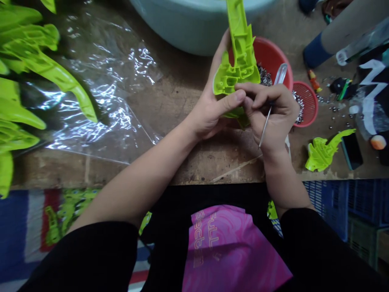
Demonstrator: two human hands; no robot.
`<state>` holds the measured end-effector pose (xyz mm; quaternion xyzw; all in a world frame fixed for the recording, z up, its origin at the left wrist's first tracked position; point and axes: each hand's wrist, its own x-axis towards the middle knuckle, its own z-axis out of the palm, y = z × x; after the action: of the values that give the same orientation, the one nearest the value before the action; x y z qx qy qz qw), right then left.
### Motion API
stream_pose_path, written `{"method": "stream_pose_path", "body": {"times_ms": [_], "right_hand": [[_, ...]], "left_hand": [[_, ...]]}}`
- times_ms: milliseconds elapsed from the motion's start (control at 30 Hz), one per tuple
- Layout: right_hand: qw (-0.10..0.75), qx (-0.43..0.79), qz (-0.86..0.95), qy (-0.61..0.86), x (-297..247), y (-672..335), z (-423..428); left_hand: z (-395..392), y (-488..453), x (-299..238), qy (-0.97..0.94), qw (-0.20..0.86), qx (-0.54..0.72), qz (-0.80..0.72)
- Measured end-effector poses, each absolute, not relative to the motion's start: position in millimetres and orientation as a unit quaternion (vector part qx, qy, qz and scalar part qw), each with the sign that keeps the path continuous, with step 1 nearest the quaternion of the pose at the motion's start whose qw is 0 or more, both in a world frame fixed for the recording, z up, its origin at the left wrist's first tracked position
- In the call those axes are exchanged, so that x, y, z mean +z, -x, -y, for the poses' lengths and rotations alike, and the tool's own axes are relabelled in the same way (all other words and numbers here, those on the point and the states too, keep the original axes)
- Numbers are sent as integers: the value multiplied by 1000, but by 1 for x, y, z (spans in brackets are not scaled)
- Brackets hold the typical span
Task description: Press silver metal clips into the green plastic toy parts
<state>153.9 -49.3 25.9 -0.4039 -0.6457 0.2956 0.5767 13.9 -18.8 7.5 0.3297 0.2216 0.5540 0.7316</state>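
My left hand [206, 111] holds a lime-green moulded plastic part [240, 61] at the upper middle of the frame, with the fingers [231, 101] clamped on it. My right hand [272, 115] is just beside it, and its fingers are closed on a thin metal pick [265, 127] with a clear handle. Under them are a red bowl [273, 56] of small metal pieces [265, 77] and a smaller red basket [306, 103] on the wooden worktop [194, 162].

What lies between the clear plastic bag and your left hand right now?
Only the bare, worn wooden bench lies between the clear plastic bag and the left hand, as the head view shows.
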Motion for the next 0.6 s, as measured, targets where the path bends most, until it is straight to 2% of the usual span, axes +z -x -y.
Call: {"method": "stream_pose_path", "body": {"times_ms": [67, 467, 600], "right_hand": [[590, 299, 633, 401, 28, -153, 49], [515, 350, 696, 357, 28, -165, 51], [497, 372, 677, 394, 29, -165, 53]], "left_hand": [[19, -13, 6, -335, 735, 545, -224], [20, -10, 3, -371, 730, 536, -204], [18, -10, 5, -343, 748, 526, -215]]}}
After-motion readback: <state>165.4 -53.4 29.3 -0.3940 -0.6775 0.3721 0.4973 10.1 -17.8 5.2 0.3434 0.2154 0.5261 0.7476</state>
